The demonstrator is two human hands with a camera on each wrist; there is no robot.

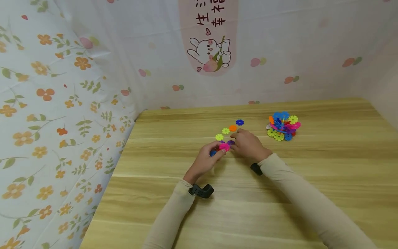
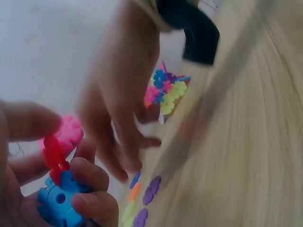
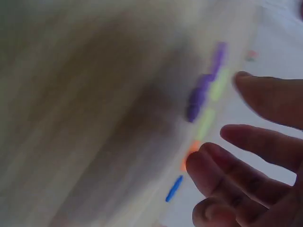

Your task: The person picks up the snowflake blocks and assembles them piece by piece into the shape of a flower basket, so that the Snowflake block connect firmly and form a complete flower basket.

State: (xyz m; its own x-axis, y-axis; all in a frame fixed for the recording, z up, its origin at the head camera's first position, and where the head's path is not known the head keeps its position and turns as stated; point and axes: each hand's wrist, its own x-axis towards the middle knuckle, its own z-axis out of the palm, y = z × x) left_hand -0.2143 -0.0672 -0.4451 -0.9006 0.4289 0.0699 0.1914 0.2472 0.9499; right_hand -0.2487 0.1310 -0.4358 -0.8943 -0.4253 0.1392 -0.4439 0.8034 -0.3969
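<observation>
The left hand (image 1: 207,158) grips joined flower-shaped discs; in the left wrist view a pink disc (image 2: 71,131), a red disc (image 2: 55,158) and a blue disc (image 2: 61,198) show between its fingers. The right hand (image 1: 248,144) hovers beside the loose discs with its fingers loosely bent and nothing seen in them. Near it lie an orange disc (image 1: 233,128), a dark blue disc (image 1: 239,122), two yellow-green discs (image 1: 225,131) and purple discs (image 2: 152,190). The right wrist view shows a gap between its thumb and fingers (image 3: 251,142).
A heap of joined, multicoloured discs (image 1: 283,126) stands on the wooden table (image 1: 326,155) at the back right. Patterned cloth (image 1: 124,52) hangs behind the table and along its left side. Each wrist wears a dark strap device (image 1: 202,191).
</observation>
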